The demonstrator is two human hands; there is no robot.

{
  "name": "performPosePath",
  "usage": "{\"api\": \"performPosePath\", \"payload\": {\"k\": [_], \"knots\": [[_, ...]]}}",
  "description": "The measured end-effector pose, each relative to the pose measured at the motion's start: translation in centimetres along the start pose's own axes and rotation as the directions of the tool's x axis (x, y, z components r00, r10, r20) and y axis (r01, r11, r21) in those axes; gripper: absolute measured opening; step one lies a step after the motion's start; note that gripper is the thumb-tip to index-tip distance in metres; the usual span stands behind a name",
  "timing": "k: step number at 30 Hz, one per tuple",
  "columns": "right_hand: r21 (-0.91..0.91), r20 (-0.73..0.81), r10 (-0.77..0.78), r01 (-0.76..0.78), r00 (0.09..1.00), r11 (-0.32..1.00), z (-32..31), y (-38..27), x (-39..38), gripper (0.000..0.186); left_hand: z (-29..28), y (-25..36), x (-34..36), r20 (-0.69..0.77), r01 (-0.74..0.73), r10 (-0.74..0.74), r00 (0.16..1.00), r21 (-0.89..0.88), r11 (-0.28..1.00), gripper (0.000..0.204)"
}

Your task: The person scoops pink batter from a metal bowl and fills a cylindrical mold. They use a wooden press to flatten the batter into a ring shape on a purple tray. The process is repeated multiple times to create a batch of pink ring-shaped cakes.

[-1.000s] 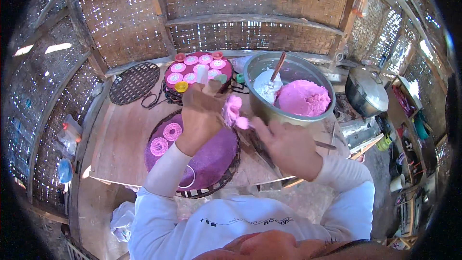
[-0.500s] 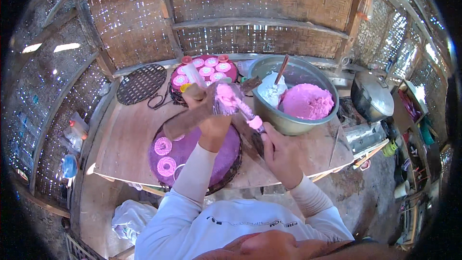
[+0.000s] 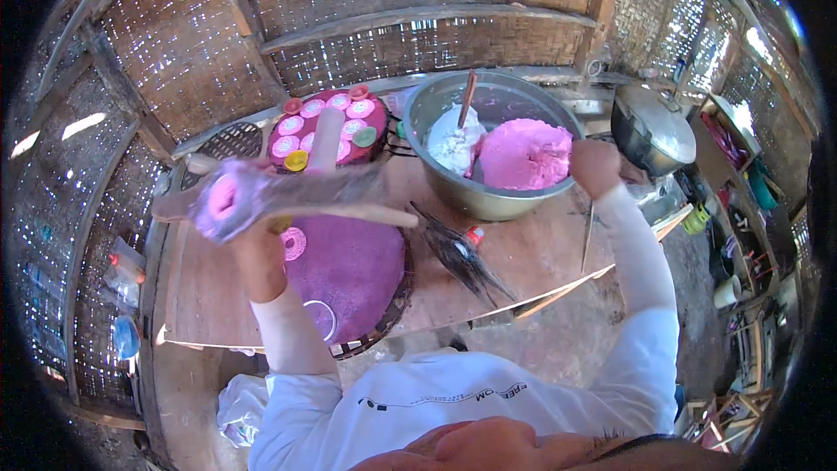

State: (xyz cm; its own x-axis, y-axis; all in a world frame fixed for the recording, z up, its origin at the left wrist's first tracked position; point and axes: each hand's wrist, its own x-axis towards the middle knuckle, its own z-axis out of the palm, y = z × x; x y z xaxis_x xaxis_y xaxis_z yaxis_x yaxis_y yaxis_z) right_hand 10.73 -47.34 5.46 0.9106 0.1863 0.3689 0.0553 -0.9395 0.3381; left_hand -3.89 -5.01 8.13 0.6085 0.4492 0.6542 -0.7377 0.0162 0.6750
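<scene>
My left hand [image 3: 257, 253] is closed around a wooden dough press [image 3: 327, 190], raised over the left of the table and blurred by motion. Pink dough [image 3: 224, 195] fills its plastic-lined cup. My right hand [image 3: 596, 166] is closed at the right rim of a large grey-green basin [image 3: 471, 202], against a big mound of pink dough [image 3: 523, 153]. The dough-smeared spatula it held is mostly hidden there. White dough [image 3: 455, 139] with an upright wooden stick [image 3: 467, 98] lies beside the mound. Below the press sits a round purple mat [image 3: 353, 275] with a pink lacy ring [image 3: 295, 243].
Behind the press, a round tray [image 3: 373, 150] bears several pink-and-white pieces and small coloured cups. A woven rack [image 3: 234, 139] is partly covered by the press. A dark splayed bundle [image 3: 462, 257] lies mid-table. A lidded metal pot [image 3: 654, 131] stands at right.
My left hand has carried the press left and slightly lower. My right hand has moved away from the press, up and right to the basin's dough. The view has shifted slightly.
</scene>
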Motion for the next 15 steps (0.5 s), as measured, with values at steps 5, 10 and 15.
{"api": "performPosePath", "payload": {"k": [5, 10, 15], "knots": [[-0.067, 0.038, -0.042, 0.045, 0.998, 0.997, 5.9, -1.1, 3.8, 0.018, -1.1, -0.2, 0.5, 0.364, 0.079, 0.056, 0.93, -0.346, 0.935, 0.032], [0.375, -0.103, -0.325, 0.34, 0.94, 0.862, -2.3, -9.0, 1.7, 0.018, 0.9, 0.8, -0.4, 0.401, 0.198, 0.082, 0.913, -0.608, 0.768, 0.027], [0.026, -0.494, -0.821, -0.939, 0.286, -0.342, -13.3, -23.9, -9.6, 0.085, 2.2, -3.0, 0.0, 0.432, 0.299, 0.418, 0.799, -0.889, 0.348, 0.031]]}}
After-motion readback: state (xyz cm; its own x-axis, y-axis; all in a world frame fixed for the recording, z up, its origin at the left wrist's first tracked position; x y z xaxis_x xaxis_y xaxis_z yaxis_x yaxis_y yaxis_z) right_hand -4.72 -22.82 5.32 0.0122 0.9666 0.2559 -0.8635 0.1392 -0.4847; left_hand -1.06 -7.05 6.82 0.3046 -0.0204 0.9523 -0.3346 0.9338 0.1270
